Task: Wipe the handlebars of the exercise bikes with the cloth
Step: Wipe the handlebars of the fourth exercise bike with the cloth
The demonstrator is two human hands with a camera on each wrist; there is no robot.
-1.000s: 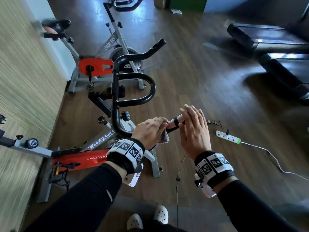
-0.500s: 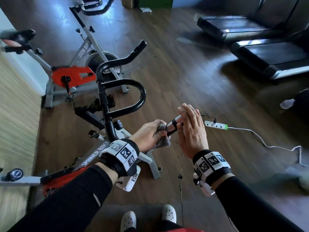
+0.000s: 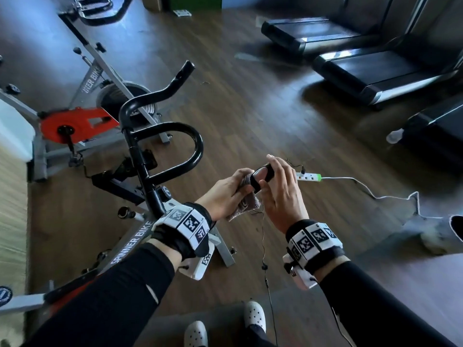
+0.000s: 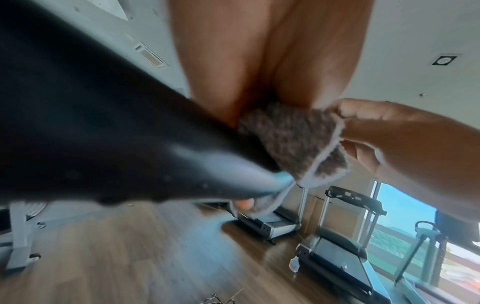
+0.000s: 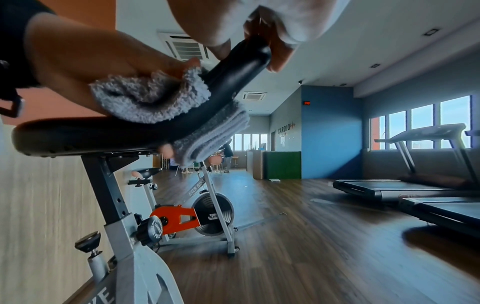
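The near bike's black handlebar [image 3: 175, 131] loops up in the middle of the head view, and its near horn ends between my hands. My left hand [image 3: 225, 194] grips the grey cloth [image 3: 244, 209] wrapped round that horn just behind its tip. My right hand [image 3: 280, 191] holds the horn's end [image 3: 264, 175] between thumb and fingers. In the left wrist view the handlebar [image 4: 103, 123] fills the left side and the cloth [image 4: 291, 139] bunches against it. In the right wrist view the cloth [image 5: 155, 98] folds over and under the handlebar [image 5: 228, 78].
A second spinner bike [image 3: 75, 126] stands behind, along the left wall. Treadmills [image 3: 375, 71] line the right side. A white power strip [image 3: 308, 177] and its cable lie on the wooden floor just beyond my hands. My white shoes [image 3: 254, 314] are at the bottom.
My right hand, flat beside the horn's tip before, now has thumb and fingers closed round it. The left hand stays on the cloth. The head view has swung a little.
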